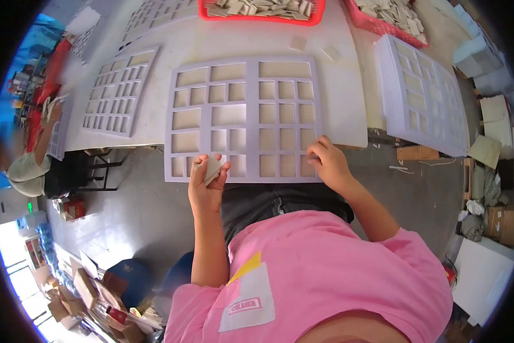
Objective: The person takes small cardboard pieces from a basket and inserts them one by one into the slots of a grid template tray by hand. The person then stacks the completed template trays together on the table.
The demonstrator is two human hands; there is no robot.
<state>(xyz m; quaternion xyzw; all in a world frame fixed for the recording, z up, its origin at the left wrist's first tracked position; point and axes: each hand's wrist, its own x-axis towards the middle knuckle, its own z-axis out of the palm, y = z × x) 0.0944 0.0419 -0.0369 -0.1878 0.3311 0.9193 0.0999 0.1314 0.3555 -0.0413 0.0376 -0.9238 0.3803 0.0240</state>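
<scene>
A white frame panel (252, 120) with many rectangular openings lies at the table's front edge. Most openings show beige pieces; a few near its lower middle look white. My left hand (210, 182) is closed around several thin beige pieces (212, 170) in front of the panel's lower left. At the panel's lower right corner is my right hand (328, 160), its fingers bent together by the edge; whether they hold anything is hidden.
Red baskets (262, 22) of beige pieces stand at the back. Two loose pieces (297, 43) lie near them. More panels (121, 91) are at left, and a stack of panels (422, 94) at right. A co-worker (25, 166) is at far left.
</scene>
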